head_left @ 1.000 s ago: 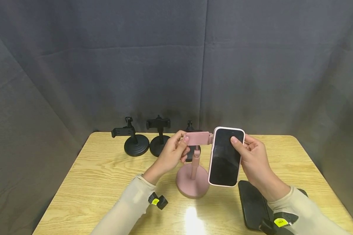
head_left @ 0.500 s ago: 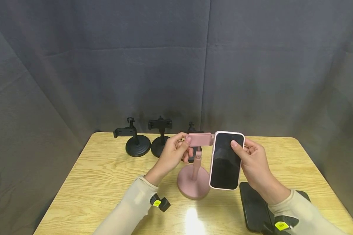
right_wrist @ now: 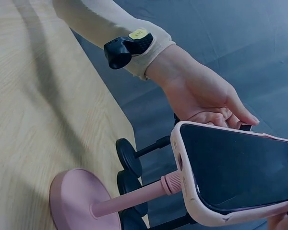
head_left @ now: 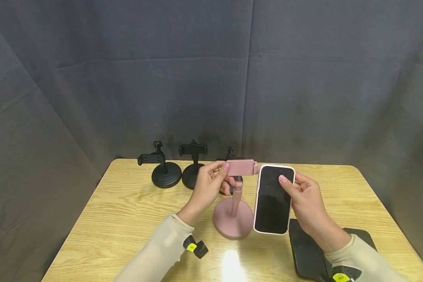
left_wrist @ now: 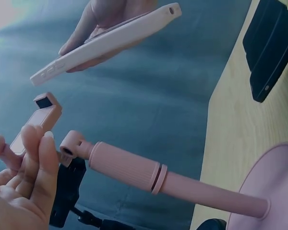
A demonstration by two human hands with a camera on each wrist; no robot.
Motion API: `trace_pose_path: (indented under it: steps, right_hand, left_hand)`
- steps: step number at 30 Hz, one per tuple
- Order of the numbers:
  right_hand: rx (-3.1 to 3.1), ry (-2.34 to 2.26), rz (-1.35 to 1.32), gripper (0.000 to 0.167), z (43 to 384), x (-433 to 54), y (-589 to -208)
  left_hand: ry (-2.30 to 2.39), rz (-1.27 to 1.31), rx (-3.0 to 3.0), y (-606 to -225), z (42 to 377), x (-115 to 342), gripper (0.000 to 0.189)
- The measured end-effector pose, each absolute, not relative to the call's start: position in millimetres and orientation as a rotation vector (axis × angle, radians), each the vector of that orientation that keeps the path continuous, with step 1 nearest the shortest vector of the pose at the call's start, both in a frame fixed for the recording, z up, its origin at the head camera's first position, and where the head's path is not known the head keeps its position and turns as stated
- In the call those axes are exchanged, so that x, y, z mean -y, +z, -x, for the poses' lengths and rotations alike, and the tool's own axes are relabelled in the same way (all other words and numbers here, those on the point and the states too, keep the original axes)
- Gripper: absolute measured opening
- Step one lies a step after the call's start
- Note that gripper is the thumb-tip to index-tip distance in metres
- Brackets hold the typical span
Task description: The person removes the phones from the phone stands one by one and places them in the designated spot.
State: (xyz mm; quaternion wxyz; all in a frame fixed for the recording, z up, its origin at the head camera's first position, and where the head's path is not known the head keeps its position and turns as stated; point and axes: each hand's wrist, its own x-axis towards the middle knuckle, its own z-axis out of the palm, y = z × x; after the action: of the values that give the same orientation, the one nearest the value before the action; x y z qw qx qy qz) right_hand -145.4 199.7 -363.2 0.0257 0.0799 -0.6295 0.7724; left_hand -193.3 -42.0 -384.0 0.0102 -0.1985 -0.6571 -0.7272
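Observation:
A pink phone stand (head_left: pixel 233 223) with a round base stands on the table, its clamp (head_left: pixel 241 167) level at the top of the stem. My left hand (head_left: pixel 208 186) pinches the clamp's left end between thumb and fingers. Just right of the clamp, my right hand (head_left: pixel 308 201) grips a phone (head_left: pixel 274 201) in a pale pink case by its right edge. The thumb lies on the dark screen and the other fingers are behind, mostly hidden. In the left wrist view the phone (left_wrist: pixel 110 43) is apart from the clamp (left_wrist: pixel 43 117).
Three black phone stands are lined up at the back: a left one (head_left: pixel 166 174), a middle one (head_left: pixel 193 149) and one partly hidden behind the pink clamp. Dark phones (head_left: pixel 304 250) lie under my right forearm on the wooden table (head_left: pixel 127 219). A grey curtain (head_left: pixel 211 98) hangs behind.
My right hand has lowered the phone slightly and drawn it right, so a gap now shows between it and the clamp. My left hand keeps its pinch on the clamp.

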Motion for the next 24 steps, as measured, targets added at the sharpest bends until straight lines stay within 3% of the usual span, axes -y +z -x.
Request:
trace_pose_path:
  steps: [24]
  right_hand:
    - [2.042, 2.375, -0.186, 0.021, 131, -217, -381]
  left_hand:
    - [-2.313, 0.551, 2.002, -381, 188, 32, 0.034]
